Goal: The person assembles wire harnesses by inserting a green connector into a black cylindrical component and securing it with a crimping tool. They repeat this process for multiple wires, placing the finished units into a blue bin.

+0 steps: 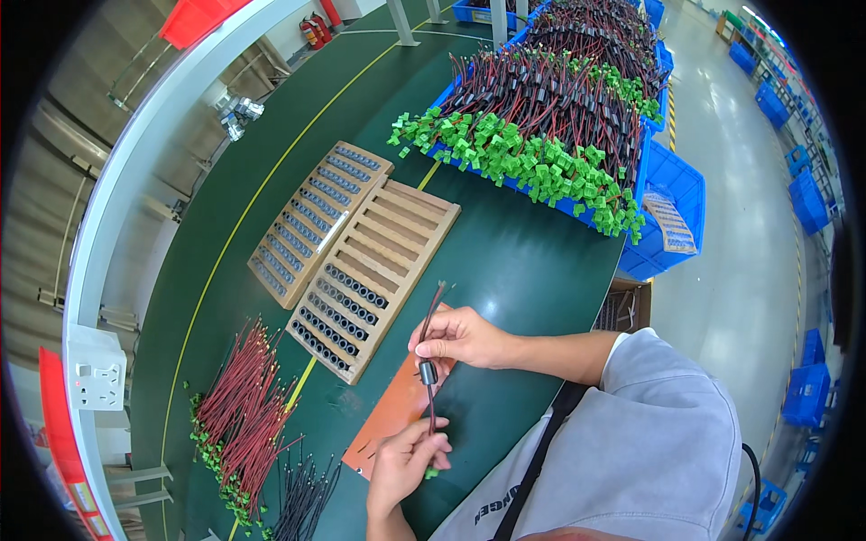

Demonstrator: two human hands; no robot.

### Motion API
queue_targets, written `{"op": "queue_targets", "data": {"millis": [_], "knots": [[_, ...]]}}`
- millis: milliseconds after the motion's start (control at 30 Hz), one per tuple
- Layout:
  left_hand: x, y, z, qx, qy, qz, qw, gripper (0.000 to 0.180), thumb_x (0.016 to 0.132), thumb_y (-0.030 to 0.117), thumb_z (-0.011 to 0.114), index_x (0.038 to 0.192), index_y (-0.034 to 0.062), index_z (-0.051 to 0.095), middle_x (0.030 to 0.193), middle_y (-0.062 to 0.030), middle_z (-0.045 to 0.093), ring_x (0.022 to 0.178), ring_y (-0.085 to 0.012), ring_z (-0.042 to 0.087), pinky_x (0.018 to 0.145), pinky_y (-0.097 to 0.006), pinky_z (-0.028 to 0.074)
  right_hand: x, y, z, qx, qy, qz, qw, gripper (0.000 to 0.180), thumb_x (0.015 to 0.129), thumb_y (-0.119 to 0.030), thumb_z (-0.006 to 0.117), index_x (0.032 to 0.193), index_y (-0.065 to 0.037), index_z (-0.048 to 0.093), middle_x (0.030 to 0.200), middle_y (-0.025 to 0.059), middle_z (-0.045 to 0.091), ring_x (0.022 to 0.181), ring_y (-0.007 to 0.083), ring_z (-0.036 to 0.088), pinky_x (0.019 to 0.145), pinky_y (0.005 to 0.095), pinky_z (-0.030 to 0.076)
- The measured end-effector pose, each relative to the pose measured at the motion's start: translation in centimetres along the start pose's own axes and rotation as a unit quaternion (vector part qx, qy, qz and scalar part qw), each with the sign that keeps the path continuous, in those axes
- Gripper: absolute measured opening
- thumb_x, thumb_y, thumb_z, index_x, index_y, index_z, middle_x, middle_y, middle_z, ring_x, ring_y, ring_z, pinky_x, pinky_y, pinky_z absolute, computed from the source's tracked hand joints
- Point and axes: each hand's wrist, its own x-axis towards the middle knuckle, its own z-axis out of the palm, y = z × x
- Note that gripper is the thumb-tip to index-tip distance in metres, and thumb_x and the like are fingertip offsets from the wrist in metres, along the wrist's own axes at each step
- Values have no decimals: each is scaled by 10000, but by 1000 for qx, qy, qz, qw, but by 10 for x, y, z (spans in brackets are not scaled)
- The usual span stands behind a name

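Note:
Between my hands runs a thin red-and-black cable with a black cylindrical core (pixel 428 372) around it. My right hand (pixel 465 338) pinches the cable just above the core, and the loose wire ends stick up past the fingers. Lower down, my left hand (pixel 406 458) is closed on the cable near its green connector (pixel 431 472), which is partly hidden by the fingers. Both hands are over an orange board (pixel 394 410) on the green table. Beside the board lies a wooden tray (pixel 419 257) with black cylindrical cores in its nearer slots and bare farther slots.
A second wooden tray (pixel 302 236) holds rows of greyish round parts. At left lies a pile of red-and-black cables (pixel 248 397) with green connectors, next to loose black wires (pixel 302 500). Blue bins (pixel 663 180) heaped with cored cables (pixel 550 117) stand at the far right.

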Motion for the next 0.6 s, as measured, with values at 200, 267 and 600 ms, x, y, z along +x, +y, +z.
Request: {"op": "queue_targets", "data": {"millis": [200,267,600], "knots": [[16,-23,6,-39,34,219,974,414,1096,233,523,1403,-44,559,1136,-178,681,1058,-241,677,934,-368,531,-1,-26,-11,26,34,-32,999,202,1035,-150,663,1159,10,670,958,83,743,726,111,703,612,251,580],[26,-40,14,-33,127,277,952,451,1107,292,499,1420,-30,544,1192,-185,649,1112,-254,645,976,-387,506,-11,-83,-14,8,48,-60,997,189,1028,-139,669,1151,4,672,957,93,747,702,124,707,599,251,589],[42,-58,35,122,214,278,928,344,895,-70,729,1231,-13,681,1036,-143,715,884,-205,707,780,-307,573,-24,-296,-123,-45,41,-325,944,241,1035,-110,631,1220,42,605,1001,108,694,900,132,706,763,214,616]]}}
